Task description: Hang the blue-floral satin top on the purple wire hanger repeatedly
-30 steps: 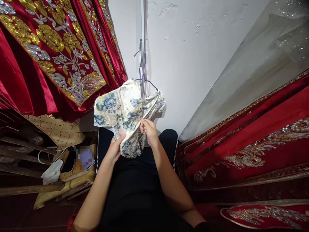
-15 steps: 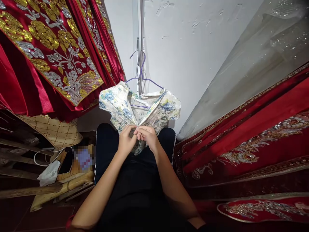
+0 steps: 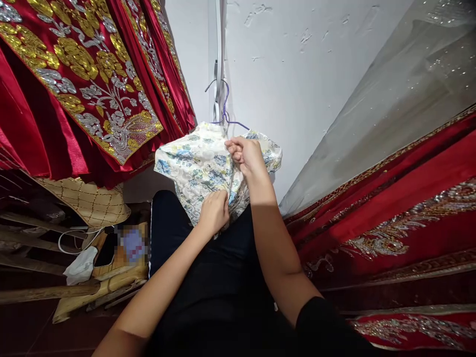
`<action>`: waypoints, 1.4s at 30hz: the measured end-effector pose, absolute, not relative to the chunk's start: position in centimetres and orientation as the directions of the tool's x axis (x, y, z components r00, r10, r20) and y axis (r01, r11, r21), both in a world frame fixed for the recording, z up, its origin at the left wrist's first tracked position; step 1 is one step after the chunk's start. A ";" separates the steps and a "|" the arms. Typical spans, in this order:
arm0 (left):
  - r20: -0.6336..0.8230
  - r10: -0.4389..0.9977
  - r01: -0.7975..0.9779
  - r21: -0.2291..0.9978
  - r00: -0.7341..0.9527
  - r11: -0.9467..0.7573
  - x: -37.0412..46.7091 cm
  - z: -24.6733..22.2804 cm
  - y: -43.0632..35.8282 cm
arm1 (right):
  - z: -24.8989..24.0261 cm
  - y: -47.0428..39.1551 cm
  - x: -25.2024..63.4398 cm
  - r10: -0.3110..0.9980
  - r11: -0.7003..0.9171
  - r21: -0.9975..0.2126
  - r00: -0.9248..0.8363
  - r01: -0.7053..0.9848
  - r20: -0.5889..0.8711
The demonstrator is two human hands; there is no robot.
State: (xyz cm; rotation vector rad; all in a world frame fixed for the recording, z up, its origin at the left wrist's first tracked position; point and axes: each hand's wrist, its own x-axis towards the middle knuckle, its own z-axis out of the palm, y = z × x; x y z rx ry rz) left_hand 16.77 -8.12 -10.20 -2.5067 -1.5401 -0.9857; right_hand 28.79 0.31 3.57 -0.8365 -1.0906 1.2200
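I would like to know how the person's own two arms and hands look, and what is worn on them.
The left hand and the right hand are bare; no glove or watch shows. Both forearms are uncovered too. A plain black sleeve ends just above the right elbow. The left sleeve is out of view.

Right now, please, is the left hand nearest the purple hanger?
No, the right hand is just below the purple hanger, the left hand lower.
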 end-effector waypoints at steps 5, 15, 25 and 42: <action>0.384 0.849 0.853 0.230 0.362 -0.468 15.8 -10.0 -8.4 | 4.8 0.0 28.0 0.967 0.246 -0.921 0.012 -0.302 0.255; 0.787 0.608 0.441 0.511 0.107 -0.738 12.3 0.3 -3.8 | 3.4 -3.7 28.2 0.910 0.381 -0.919 -0.135 -0.101 0.392; 0.871 0.481 0.484 0.379 0.103 -0.789 13.5 4.7 -3.1 | 3.5 -1.8 27.3 0.824 0.565 -0.818 0.023 -0.111 0.566; 0.877 0.398 0.446 0.479 -0.268 -0.756 13.0 4.4 0.3 | -2.2 -4.3 25.4 0.933 0.350 -0.936 0.071 0.047 0.352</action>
